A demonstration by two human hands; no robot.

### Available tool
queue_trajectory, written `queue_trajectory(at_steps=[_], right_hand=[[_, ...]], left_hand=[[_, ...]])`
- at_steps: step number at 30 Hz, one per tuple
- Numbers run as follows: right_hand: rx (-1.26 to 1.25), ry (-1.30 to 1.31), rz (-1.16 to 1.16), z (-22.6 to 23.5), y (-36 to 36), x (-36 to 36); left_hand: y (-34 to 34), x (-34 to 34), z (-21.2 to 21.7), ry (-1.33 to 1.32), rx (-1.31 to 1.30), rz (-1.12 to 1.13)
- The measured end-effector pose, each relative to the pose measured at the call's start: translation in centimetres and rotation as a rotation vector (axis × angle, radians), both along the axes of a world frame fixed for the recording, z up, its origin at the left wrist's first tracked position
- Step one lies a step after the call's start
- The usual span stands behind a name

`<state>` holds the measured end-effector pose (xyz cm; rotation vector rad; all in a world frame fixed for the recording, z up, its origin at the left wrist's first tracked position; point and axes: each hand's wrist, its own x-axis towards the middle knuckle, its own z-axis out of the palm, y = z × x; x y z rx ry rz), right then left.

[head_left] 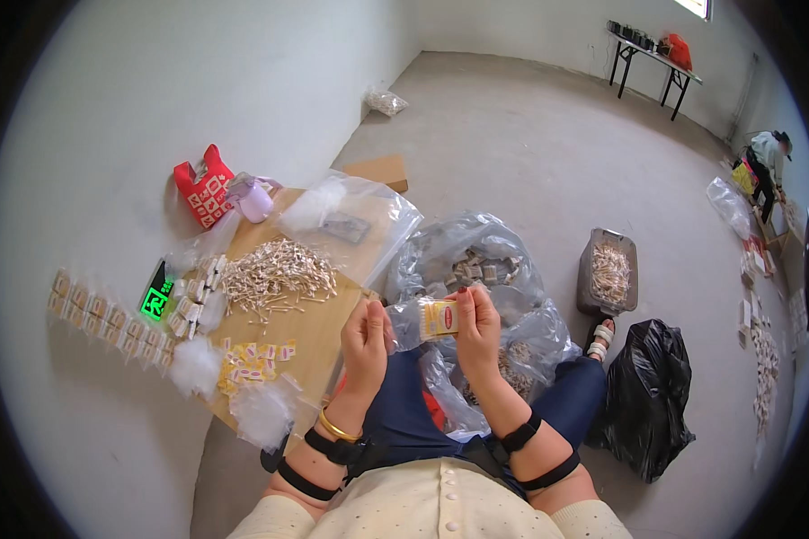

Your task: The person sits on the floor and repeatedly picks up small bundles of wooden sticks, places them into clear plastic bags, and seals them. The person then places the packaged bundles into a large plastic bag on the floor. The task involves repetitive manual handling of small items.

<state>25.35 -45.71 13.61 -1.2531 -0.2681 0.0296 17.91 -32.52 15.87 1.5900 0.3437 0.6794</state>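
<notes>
A small clear plastic bag (422, 320) with a yellow label card inside it is held up over the person's lap, between both hands. The right hand (478, 325) pinches the bag's right edge, thumb in front and fingers curled behind. The left hand (366, 334) grips the bag's left end, fingers closed around the loose plastic. A gold bangle (336, 426) sits on the left wrist, and black straps circle both forearms.

Just beyond the hands, a large clear plastic sack (476, 260) lies open on the floor with small packets inside it. To the left stands a low wooden table (319, 328). On it lie a heap of small pale sticks (274, 272), a scatter of yellow label cards (253, 357), and bunches of clear bags. A row of filled packets (108, 319) runs along the table's far left side, near a green lit display (156, 296). A red bag (204, 187) and a lilac bottle (253, 198) sit at the table's far end.

To the right, a grey bin (608, 269) holds more sticks, and a black bin bag (647, 395) slumps beside the person's knee.
</notes>
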Motion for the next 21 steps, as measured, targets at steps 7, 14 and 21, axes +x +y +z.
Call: queue_trajectory(at_steps=[7,14,21], right_hand=[[0.049,0.026,-0.004,0.2,-0.2,1.1],[0.089,0.196,0.062,-0.5,-0.2,0.9],[-0.045,0.250,0.216,-1.5,1.8,-1.3]], left_hand=[[2.9,-2.0,1.7,-0.066,-0.216,0.027],[14.5,-12.9,-5.7,0.183,0.055,0.433],[15.8,-23.1,-12.1,0.970,0.995,0.717]])
